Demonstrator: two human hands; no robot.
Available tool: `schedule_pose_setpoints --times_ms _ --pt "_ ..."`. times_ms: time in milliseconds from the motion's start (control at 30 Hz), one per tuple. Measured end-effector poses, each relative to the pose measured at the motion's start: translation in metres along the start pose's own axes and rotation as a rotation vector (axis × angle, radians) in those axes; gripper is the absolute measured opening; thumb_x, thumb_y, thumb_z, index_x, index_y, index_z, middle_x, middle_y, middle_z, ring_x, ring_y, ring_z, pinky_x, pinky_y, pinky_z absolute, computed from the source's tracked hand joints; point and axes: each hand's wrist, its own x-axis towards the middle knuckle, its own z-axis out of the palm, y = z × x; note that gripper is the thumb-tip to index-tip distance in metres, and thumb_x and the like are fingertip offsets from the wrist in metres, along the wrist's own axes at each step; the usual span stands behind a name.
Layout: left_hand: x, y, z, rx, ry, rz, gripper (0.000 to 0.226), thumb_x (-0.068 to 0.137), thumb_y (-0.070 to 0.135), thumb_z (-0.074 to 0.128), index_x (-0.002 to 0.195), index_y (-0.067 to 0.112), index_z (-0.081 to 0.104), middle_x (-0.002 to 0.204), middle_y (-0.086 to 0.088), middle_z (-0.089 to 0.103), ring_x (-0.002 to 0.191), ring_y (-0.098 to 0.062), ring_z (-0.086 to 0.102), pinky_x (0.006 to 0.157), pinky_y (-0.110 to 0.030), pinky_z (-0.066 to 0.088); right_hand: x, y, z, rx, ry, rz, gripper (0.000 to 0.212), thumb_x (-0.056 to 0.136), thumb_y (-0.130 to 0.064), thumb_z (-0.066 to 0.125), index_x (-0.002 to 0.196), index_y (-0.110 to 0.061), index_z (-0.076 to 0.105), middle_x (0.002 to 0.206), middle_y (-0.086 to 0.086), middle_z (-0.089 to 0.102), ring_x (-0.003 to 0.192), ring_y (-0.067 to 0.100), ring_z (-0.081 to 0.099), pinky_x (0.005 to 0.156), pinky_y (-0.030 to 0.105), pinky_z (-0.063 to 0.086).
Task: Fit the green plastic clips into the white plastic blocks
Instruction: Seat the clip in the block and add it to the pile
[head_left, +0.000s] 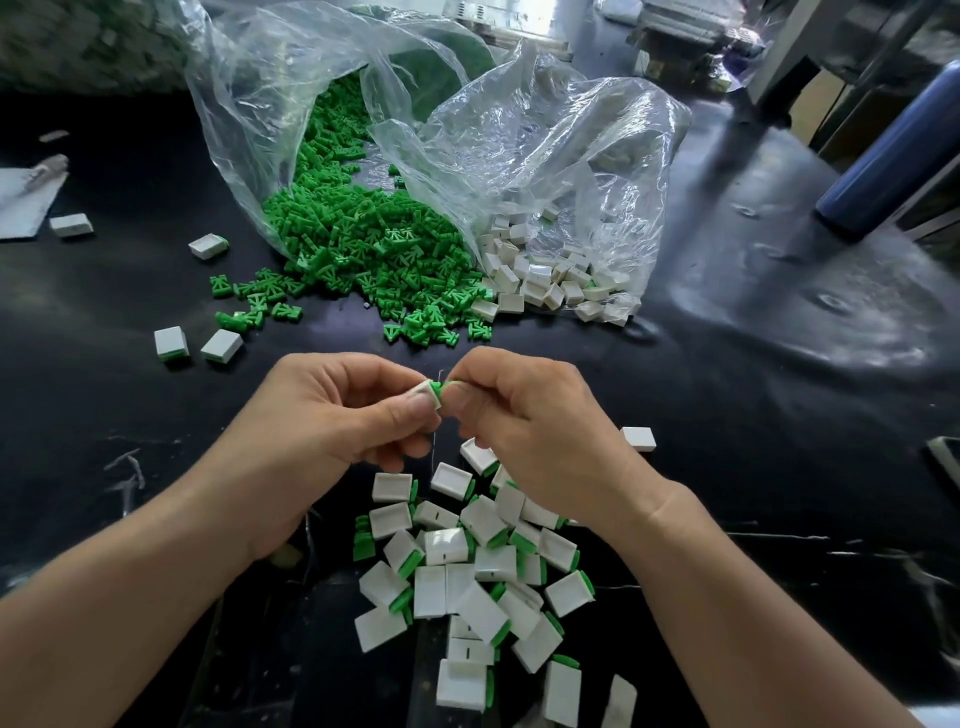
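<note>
green clip (445, 387) was pinched between the thumb and fingers of the right hand (524, 415) and held at the open end of one white block (430, 396), which was gripped in the curled fingers of the left hand (332, 410), above the black table (779, 389). two clear bags were laid open behind: the left bag (249, 130) spilled loose clips (363, 249) past counting, and the right bag (545, 156) held empty blocks (545, 280). four stray blocks (170, 343) were scattered at the left, and one lone block (638, 437) at the right. roughly thirty fitted blocks (467, 571) were heaped under the wrists. one blue bottle (883, 156) was seen far right.
</note>
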Motion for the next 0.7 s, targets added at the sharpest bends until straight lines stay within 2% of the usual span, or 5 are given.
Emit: schedule_pose_setpoints --times_ms 333,433,500,567,700 --pt "-0.0051 0.0006 -0.0019 0.261 -0.074 0.14 0.022 0.058 0.03 0.065 0.077 0.023 0.072 0.06 -0.009 0.067 0.047 -0.008 0.06 0.044 -0.018 0.047 -0.0016 -0.0074 -0.0068 -0.307 -0.167 -0.113 0.016 0.092 -0.017 0.051 0.077 -0.012 0.054 0.068 -0.007 0.043 0.068 0.013 0.037 0.066 0.033 0.031" --pt "-0.0057 -0.0026 -0.0035 0.377 -0.066 0.165 0.022 0.058 0.038 0.063 0.076 0.029 0.072 0.06 -0.007 0.067 0.05 -0.011 0.061 0.049 -0.027 0.05 -0.0025 -0.009 -0.0062 -0.407 -0.199 -0.137 0.02 0.093 -0.02 0.048 0.074 -0.018 0.042 0.07 -0.005 0.04 0.07 0.019 0.039 0.067 0.037 0.034" --pt "-0.0054 -0.0043 -0.0046 0.455 -0.073 0.18 0.009 0.067 0.031 0.069 0.076 0.03 0.072 0.057 -0.003 0.066 0.05 -0.009 0.059 0.051 -0.028 0.049 -0.0029 -0.0095 -0.0049 -0.459 -0.218 -0.162 0.021 0.094 -0.021 0.046 0.075 -0.019 0.039 0.071 -0.005 0.04 0.071 0.02 0.04 0.067 0.037 0.035" --pt "-0.0051 -0.0061 -0.0052 0.565 -0.08 0.232 0.015 0.073 0.014 0.073 0.072 0.029 0.071 0.053 0.001 0.063 0.046 -0.005 0.054 0.049 -0.024 0.046 -0.0034 -0.0087 -0.0031 -0.525 -0.239 -0.196 0.018 0.095 -0.02 0.045 0.077 -0.02 0.042 0.075 -0.005 0.042 0.073 0.02 0.042 0.066 0.036 0.035" --pt "-0.0032 -0.0012 -0.0038 0.284 -0.081 0.158 0.008 0.066 0.017 0.072 0.074 0.016 0.073 0.057 -0.007 0.066 0.047 -0.008 0.058 0.044 -0.018 0.046 -0.0029 -0.0043 -0.0037 -0.313 -0.109 -0.172 0.015 0.091 -0.015 0.052 0.077 -0.014 0.055 0.067 -0.006 0.043 0.065 0.018 0.045 0.062 0.035 0.038"
